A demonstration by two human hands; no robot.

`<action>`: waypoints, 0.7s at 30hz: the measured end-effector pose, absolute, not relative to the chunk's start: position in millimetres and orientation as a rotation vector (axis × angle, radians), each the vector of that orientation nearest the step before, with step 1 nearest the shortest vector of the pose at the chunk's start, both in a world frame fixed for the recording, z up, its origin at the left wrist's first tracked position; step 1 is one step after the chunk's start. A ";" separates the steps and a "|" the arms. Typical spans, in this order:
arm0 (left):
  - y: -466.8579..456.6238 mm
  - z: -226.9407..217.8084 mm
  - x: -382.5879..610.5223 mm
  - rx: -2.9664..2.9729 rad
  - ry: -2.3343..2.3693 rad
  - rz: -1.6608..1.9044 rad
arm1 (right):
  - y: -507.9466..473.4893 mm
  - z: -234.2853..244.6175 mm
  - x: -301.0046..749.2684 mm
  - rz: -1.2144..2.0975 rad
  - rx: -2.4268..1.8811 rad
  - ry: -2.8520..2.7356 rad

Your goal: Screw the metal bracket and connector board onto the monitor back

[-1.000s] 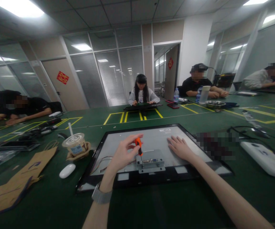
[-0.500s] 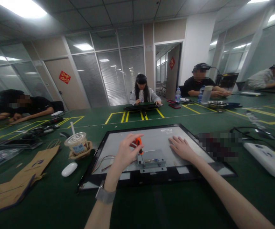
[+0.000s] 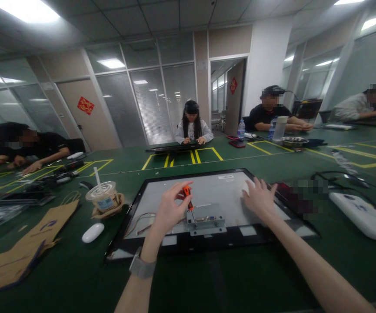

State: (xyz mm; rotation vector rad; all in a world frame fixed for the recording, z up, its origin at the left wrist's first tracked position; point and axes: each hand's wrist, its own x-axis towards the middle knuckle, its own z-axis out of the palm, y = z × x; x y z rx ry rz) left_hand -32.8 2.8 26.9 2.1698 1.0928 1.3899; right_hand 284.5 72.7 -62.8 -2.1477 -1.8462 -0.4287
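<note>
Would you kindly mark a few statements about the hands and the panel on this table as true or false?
1. The left hand holds an orange-handled screwdriver. True.
2. The screwdriver's tip meets the metal bracket. True.
3. The right hand grips the lidded cup. False: it rests open on the panel; the cup stands left of it.
4. The white mouse lies on the panel. False: it lies on the green table beside it.
</note>
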 end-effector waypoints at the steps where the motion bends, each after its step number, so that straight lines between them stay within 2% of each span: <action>1: 3.0 26.7 -32.8 2.171 1.094 1.387 | 70.6 -60.8 286.2 -0.497 -2.191 -1.737; 4: 2.2 27.2 -32.4 2.173 1.095 1.389 | 66.9 -57.5 293.7 -0.546 -2.299 -1.522; 9: 1.4 29.4 -32.2 2.180 1.086 1.396 | 70.9 -59.9 311.9 -0.259 -2.478 -1.405; 21: 4.8 26.7 -33.9 2.202 1.083 1.402 | 69.9 -58.9 326.5 -0.023 -2.495 -1.259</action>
